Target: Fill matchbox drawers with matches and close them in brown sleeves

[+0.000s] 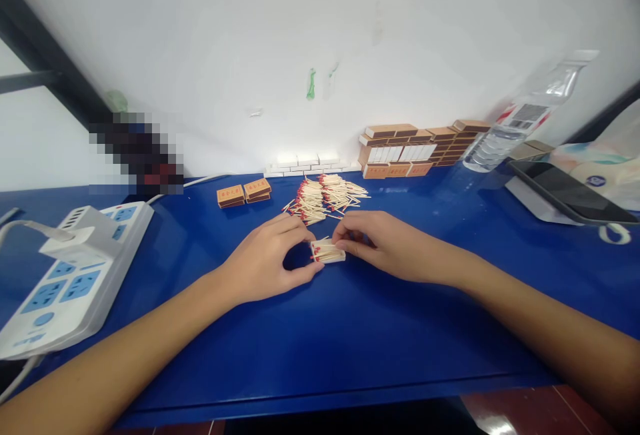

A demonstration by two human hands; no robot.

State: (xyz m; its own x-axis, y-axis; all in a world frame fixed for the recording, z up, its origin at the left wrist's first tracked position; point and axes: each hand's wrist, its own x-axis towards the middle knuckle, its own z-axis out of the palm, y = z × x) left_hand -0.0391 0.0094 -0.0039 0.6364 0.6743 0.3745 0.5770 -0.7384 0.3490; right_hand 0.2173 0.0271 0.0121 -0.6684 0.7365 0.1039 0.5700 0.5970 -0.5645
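A small white matchbox tray (334, 257) lies on the blue table, partly filled with red-tipped matches. My left hand (270, 255) grips the tray's left end between thumb and fingers. At the tray's right side, my right hand (373, 242) has its thumb and fingertips pinched together over the matches; whether a match is between them is hard to make out. Just behind both hands, a loose heap of matches (320, 196) spreads over the table.
Closed matchboxes (231, 196) sit at left. White trays (307, 164) and stacked matchboxes (399, 169) line the wall. A clear bottle (520, 118), a black phone (570, 190) and a plastic bag (613, 148) are at right. A white power strip (95, 305) lies at far left.
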